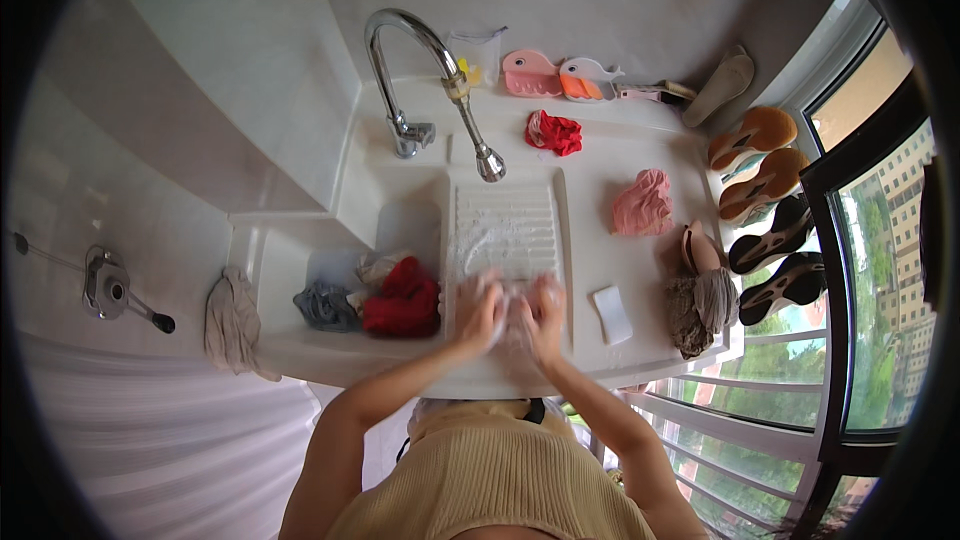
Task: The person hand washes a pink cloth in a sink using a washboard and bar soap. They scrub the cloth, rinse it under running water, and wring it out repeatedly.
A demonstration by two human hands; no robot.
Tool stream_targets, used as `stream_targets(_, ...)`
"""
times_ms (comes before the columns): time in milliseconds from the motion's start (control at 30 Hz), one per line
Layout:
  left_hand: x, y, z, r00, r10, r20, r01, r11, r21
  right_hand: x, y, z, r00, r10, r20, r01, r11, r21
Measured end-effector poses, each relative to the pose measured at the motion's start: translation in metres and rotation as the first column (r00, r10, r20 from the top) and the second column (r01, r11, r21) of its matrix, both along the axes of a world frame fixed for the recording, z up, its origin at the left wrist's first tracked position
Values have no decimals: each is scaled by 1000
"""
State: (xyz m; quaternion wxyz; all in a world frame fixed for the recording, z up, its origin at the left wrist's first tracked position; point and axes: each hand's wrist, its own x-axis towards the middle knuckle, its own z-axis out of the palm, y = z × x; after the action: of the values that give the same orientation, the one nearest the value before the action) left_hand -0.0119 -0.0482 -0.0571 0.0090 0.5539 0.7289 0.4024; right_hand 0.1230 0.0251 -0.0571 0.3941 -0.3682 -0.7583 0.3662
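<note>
My left hand (pixel 486 313) and my right hand (pixel 543 311) are close together over the lower end of a ribbed washboard (pixel 506 202) built into a white laundry sink. Suds cover both hands, and motion blurs them. Between them is a wet, pale pinkish cloth (pixel 514 330), bunched in the fingers and mostly hidden. Soapy water streaks the ridges above. In the basin to the left lie a red garment (pixel 405 300) and a grey-blue garment (pixel 328 306), in cloudy water. A white bar or block (pixel 613 314) rests on the counter right of my right hand.
A chrome faucet (pixel 409 22) arches over the washboard. Red cloth (pixel 555 133), pink cloth (pixel 643 202) and grey-brown fabric (pixel 697 311) lie on the counter. Whale-shaped holders (pixel 531 75) and a brush (pixel 660 93) line the back. Several shoes (pixel 765 172) stand by the window. Beige cloth (pixel 231 322) drapes the left rim.
</note>
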Motion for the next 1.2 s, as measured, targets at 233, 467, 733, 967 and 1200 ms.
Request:
stream_targets(233,-6,47,-16,957,260,-125,-274,955,-110,-49,47,-16,915,-159,370,75,970,231)
stream_targets(467,-55,98,8,939,156,307,-53,947,-317,-92,119,8,939,13,343,63,976,-209)
stream_targets(733,-48,-54,23,975,-128,180,164,965,-203,9,49,37,955,71,287,-181,909,376)
stream_targets(967,-50,-60,64,495,-169,852,-104,962,251,44,50,44,943,60,326,-157,947,280)
stream_targets(1200,-33,-15,174,949,-254,185,243,967,80,-14,4,152,866,498,-50,-488,862,136)
